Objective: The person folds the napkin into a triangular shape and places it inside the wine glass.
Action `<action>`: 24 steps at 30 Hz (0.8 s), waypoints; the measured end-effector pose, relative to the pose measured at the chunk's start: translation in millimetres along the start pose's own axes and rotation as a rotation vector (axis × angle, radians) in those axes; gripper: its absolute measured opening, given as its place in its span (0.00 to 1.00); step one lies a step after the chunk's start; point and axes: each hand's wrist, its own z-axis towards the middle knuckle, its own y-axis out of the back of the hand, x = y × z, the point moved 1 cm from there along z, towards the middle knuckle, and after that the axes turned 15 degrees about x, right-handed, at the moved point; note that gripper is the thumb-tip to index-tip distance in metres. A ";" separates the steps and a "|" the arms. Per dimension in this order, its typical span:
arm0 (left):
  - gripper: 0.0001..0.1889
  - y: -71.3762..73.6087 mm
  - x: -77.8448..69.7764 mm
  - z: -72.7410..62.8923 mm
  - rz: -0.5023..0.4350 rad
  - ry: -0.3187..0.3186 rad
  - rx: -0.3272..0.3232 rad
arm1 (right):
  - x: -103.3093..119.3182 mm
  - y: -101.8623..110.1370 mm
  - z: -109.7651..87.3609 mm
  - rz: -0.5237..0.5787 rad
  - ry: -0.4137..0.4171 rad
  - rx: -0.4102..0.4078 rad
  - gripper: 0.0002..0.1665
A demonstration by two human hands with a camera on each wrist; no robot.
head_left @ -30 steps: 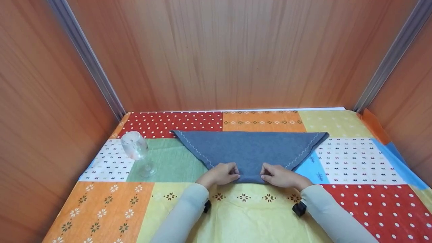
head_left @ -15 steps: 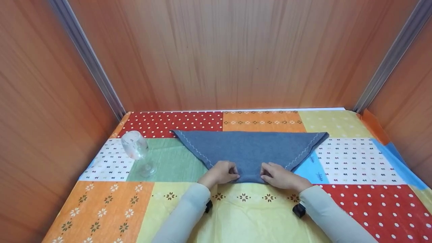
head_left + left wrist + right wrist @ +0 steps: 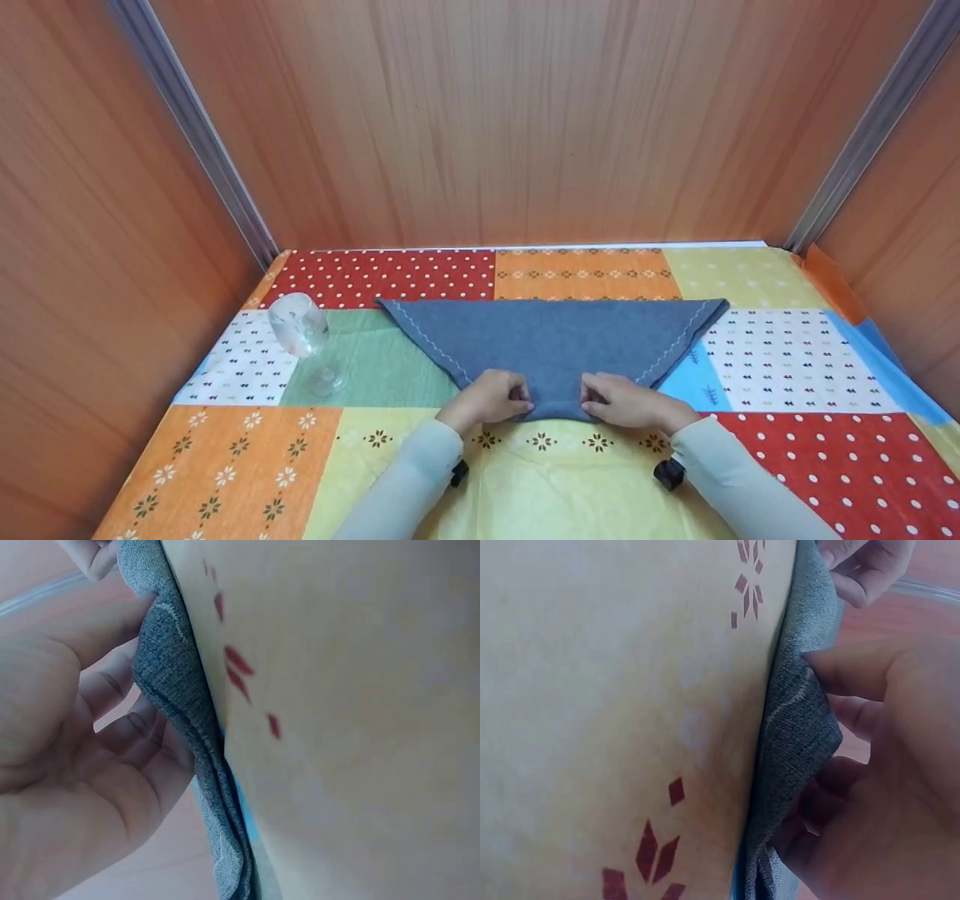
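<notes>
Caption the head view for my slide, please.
Left hand and right hand pinch the near edge of a folded grey cloth on a patchwork tablecloth, a stemmed glass at left.

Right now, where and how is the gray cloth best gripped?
Probably the cloth is best pinched at its near edge, from the person's side: there it is layered and stands raised, and the left hand and right hand pinch it, spaced apart.

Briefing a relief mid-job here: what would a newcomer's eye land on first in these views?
First, the blue-gray cloth across the middle of the bright patchwork tablecloth, its near edge pinched by the left grip and the right grip. Then the clear stemmed glass, standing apart at the cloth's left.
</notes>
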 end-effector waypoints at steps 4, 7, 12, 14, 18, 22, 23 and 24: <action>0.06 -3.8 -3.3 -5.2 0.009 -0.020 0.003 | 4.1 -2.4 -4.2 0.019 0.016 0.029 0.05; 0.06 -6.4 -6.0 -9.7 0.003 -0.020 0.013 | 6.0 -4.5 -6.7 0.018 0.038 0.040 0.05; 0.07 -9.7 -8.6 -14.9 0.008 -0.009 0.035 | 8.0 -7.1 -9.5 0.007 0.059 0.058 0.05; 0.07 -10.2 -9.3 -15.3 0.017 -0.006 0.033 | 8.0 -7.7 -9.9 0.002 0.060 0.058 0.05; 0.06 -10.8 -10.5 -15.5 0.065 -0.043 -0.004 | 8.0 -8.2 -9.9 0.011 0.044 0.060 0.05; 0.02 -12.0 -13.3 -16.5 0.213 -0.167 -0.064 | 7.3 -8.3 -9.6 0.022 0.039 0.060 0.05; 0.02 -12.2 -14.4 -16.8 0.262 -0.202 -0.080 | 7.2 -8.2 -9.7 0.021 0.041 0.057 0.05; 0.03 -12.3 -15.4 -17.3 0.301 -0.230 -0.091 | 6.9 -8.1 -9.6 0.019 0.042 0.053 0.05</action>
